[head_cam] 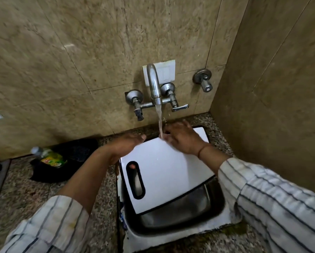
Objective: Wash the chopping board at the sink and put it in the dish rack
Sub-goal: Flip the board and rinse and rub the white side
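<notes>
A white chopping board [164, 172] with a black rim and a slot handle lies tilted over the steel sink [180, 216]. My left hand [124, 145] grips the board's far left edge. At the board's far end my right hand [182, 137] lies flat, fingers spread, under the stream of water [160, 125] that runs from the wall tap [155, 83]. A fingertip shows through the handle slot [135, 179].
A green dish-soap bottle [51, 157] lies on a black cloth on the speckled counter at the left. Tap valves [175, 105] stick out of the tiled wall. A side wall closes in on the right. No dish rack is in view.
</notes>
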